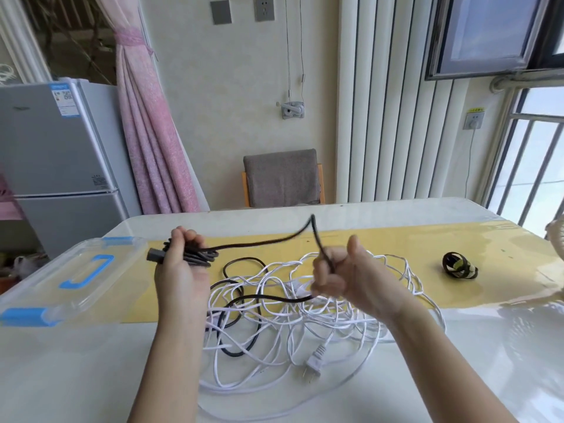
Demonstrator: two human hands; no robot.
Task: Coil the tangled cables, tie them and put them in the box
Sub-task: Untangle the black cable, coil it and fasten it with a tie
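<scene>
**Two hands coiling a black power cable above a tangle on the surface.**

The left grip, palm turned upward on a raised forearm, clenches a bundle of black loops, with the connector jutting out to its left. From there the black cable arcs across to the right grip, whose fingers curl round the strand with the thumb up. The cable then drops below that grip into the heap. The white cable lies tangled beneath and between both grips, its plug below the right one. The clear lidded box sits just left of the left grip. A roll of ties lies well right of the right grip.
</scene>
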